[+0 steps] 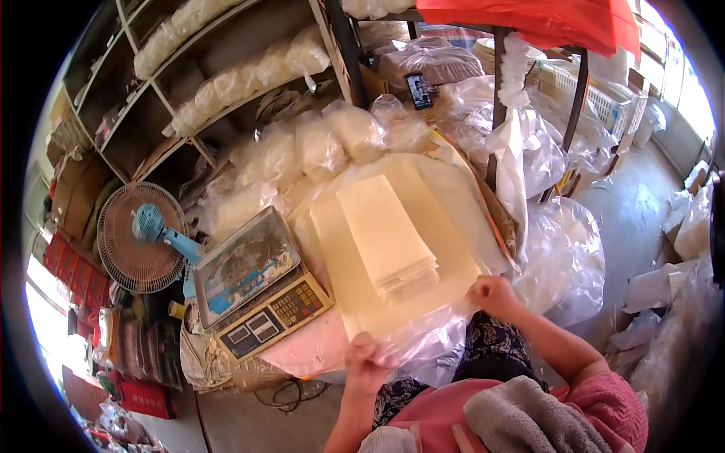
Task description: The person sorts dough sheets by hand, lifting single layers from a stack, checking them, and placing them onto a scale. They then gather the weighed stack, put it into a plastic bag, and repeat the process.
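A sheet of clear plastic film [427, 334] stretches between my two hands, at the near edge of a large pale yellow sheet [334, 260]. The fingers of my left hand [367, 357] pinch the film's left side. Its right side is pinched in my right hand [493, 296], beside the large sheet's near right corner. On top of the large sheet lies a stack of narrower cream sheets [388, 229], its layers slightly uneven at the near end. What the stacked sheets are made of I cannot tell.
Left of the sheets stands a digital scale [274, 317] with a scrap-strewn metal tray [246, 266]. A blue fan [150, 222] is beyond it. Filled plastic bags [320, 144] line the table's far side; a phone [418, 90] stands behind. A dark post [498, 113] rises at right.
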A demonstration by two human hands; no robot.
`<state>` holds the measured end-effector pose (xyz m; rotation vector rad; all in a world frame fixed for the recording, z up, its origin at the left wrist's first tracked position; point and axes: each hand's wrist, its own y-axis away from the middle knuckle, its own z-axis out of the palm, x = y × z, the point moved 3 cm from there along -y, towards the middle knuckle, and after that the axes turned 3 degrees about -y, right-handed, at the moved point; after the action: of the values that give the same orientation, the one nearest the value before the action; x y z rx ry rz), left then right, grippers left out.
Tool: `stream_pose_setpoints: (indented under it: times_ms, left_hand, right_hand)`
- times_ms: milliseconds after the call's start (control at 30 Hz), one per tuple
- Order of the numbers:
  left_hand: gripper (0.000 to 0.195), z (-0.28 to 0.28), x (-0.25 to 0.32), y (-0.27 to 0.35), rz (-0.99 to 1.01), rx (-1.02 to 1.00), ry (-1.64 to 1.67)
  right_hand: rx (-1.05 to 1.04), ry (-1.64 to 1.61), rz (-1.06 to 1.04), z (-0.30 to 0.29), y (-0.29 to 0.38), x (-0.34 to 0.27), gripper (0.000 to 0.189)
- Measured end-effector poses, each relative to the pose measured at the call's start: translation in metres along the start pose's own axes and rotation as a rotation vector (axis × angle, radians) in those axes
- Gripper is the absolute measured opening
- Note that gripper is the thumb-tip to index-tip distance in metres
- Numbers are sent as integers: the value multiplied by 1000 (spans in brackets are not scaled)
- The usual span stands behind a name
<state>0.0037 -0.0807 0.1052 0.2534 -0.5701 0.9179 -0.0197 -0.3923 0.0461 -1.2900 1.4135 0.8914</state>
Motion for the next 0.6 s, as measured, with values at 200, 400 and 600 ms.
stream_pose_setpoints:
  times_ms: [200,400,600]
  left_hand:
    - [21,-4,7,-5,94,131,-107]
    - [32,-13,19,-7,47,672,-605]
    - [31,55,28,-24,149,326,-321]
  right_hand:
    - [21,-811,454,-16,-3,-40,25]
    - [213,-530,15,-28,3,-115,24]
    - [-741,359,-284,107,36,-101,42]
